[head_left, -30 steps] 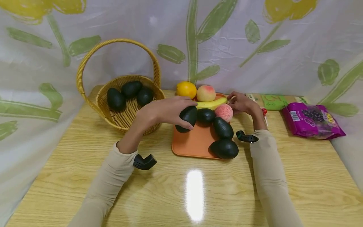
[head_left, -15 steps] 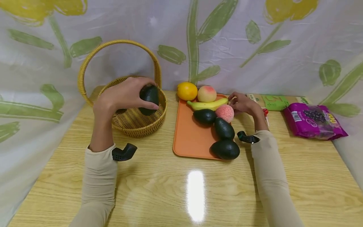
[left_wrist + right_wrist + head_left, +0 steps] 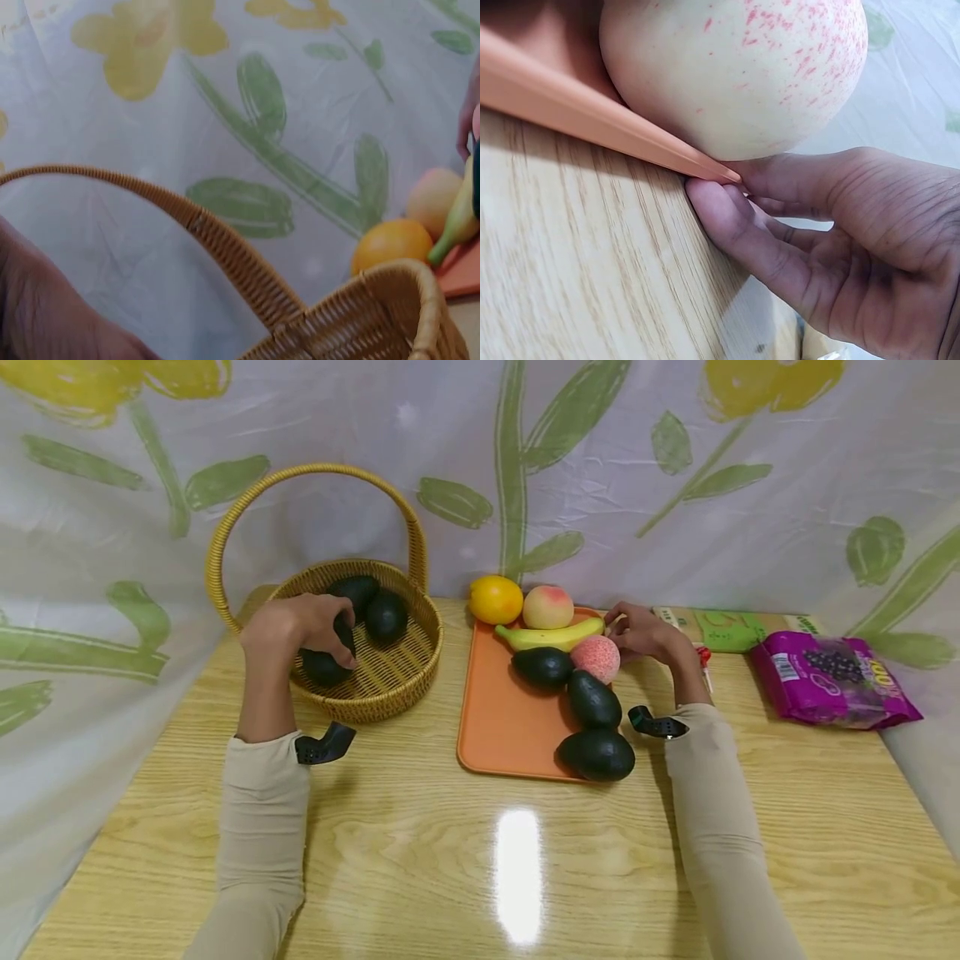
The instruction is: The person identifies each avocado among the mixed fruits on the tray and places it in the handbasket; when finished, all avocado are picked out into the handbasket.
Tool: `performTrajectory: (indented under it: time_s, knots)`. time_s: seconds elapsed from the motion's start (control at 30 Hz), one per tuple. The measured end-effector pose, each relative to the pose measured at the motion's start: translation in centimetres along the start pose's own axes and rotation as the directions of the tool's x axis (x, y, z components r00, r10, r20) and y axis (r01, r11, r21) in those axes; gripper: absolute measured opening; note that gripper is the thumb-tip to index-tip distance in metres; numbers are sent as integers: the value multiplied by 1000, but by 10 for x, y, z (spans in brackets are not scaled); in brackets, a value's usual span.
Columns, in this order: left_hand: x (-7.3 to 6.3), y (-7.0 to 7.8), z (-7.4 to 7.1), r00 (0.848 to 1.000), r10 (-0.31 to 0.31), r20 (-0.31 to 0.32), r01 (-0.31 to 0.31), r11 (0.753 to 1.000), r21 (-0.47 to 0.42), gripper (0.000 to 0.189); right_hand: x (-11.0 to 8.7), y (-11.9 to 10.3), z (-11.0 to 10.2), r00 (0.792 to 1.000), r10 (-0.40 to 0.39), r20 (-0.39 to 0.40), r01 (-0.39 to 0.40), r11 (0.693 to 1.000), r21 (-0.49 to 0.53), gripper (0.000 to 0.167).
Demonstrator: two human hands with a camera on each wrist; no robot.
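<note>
The left hand [image 3: 300, 625] reaches down into the wicker basket [image 3: 397, 681], its fingers curled over a dark avocado [image 3: 324, 667] that sits low against the basket's near wall. Two more avocados [image 3: 372, 606] lie just beyond the fingertips, touching each other. The right hand [image 3: 643, 635] rests at the far right corner of the orange tray [image 3: 501, 727], fingers loosely bent against the tray's edge and pinching nothing; in the right wrist view the fingers [image 3: 742, 232] press against the rim beside the speckled peach [image 3: 735, 71].

Judged from this, the likeliest slip is in the basket: the held avocado is smooth and rounded, and if the fingers let go while it leans on the sloped wall it may roll into the two neighbours and knock them about. The tall handle [image 3: 315, 472] arches above the wrist, so a careless lift of the arm could catch it and tip the light basket. Nearer the right hand, a nudge on the tray's edge could set the three avocados [image 3: 592, 702] there, the banana [image 3: 551, 635] or the peach rolling off onto the table [image 3: 450, 877].

Beyond the right hand lie a purple packet [image 3: 828, 678] printed with dark berries and a green packet [image 3: 723, 628]; both carry writing, too small to read.
</note>
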State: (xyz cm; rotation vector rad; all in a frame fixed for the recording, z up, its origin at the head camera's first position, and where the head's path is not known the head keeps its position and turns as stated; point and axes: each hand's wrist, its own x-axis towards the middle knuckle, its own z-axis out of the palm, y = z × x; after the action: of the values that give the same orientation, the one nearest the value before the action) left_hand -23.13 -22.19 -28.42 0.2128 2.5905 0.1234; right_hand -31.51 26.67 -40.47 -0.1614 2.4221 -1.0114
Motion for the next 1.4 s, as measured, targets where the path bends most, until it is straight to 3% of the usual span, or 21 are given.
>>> performTrajectory:
  time_s: [0.1, 0.33, 0.57, 1.07, 1.2, 1.3, 1.4]
  knots:
    - [1, -8, 4, 998, -60, 32, 61, 998, -21, 71, -1, -2, 1, 1000, -4, 5, 4, 1000, 3, 49]
    - [7, -10, 10, 986, -163, -18, 162, 984, -69, 67, 0, 3, 0, 1000, -15, -8, 15, 1000, -7, 50]
    - [7, -15, 10, 988, -156, -25, 154, 986, -70, 67, -1, 2, -1, 1000, -9, -8, 9, 1000, -6, 51]
    - [1, -7, 6, 988, -136, -69, 134, 990, -46, 81, 2, 2, -1, 1000, -5, -2, 5, 1000, -8, 50]
    - [-1, 2, 2, 994, -79, -80, 76, 996, -42, 84, 0, -2, 0, 1000, 5, -1, -5, 1000, 3, 50]
    - [-3, 13, -1, 997, 28, -78, -31, 999, -35, 84, -3, -6, 1, 1000, 9, 0, -9, 1000, 8, 49]
    - [-5, 24, -4, 989, 130, -77, -133, 991, -30, 81, -5, -9, 2, 1000, 10, 4, -10, 1000, 16, 50]
